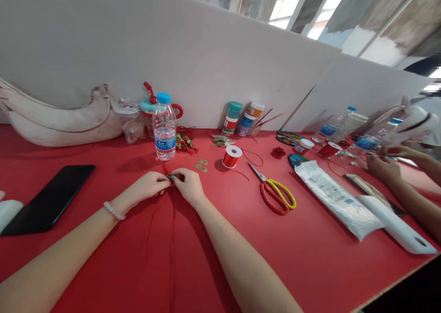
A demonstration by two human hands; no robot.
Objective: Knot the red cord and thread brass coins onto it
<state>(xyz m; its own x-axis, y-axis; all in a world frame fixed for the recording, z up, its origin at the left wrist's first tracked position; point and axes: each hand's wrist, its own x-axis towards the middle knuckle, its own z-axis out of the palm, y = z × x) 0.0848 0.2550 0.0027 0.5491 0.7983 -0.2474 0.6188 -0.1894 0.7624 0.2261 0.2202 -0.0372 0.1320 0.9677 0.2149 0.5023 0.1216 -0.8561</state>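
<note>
My left hand (152, 184) and my right hand (188, 183) meet over the red table, fingers closed in a pinch on a red cord (172, 221). Its long strands trail down toward me. A small green spot and something brassy show between the fingertips; my fingers hide most of it. Just beyond my hands lie several brass coins (201, 165) with holes. Right of those stands a spool of red cord (232, 157). Scissors (275, 191) with one red and one yellow handle rest farther right, blades apart. A water bottle (164, 131) stands upright behind my left hand.
A black phone (51, 198) and a white bag (62, 120) are at left. Coins with red cords (185, 140) lie behind the bottle. Paint jars (231, 118) stand by the white partition. At right are a silver package (336, 196) and another person's hands (386, 166).
</note>
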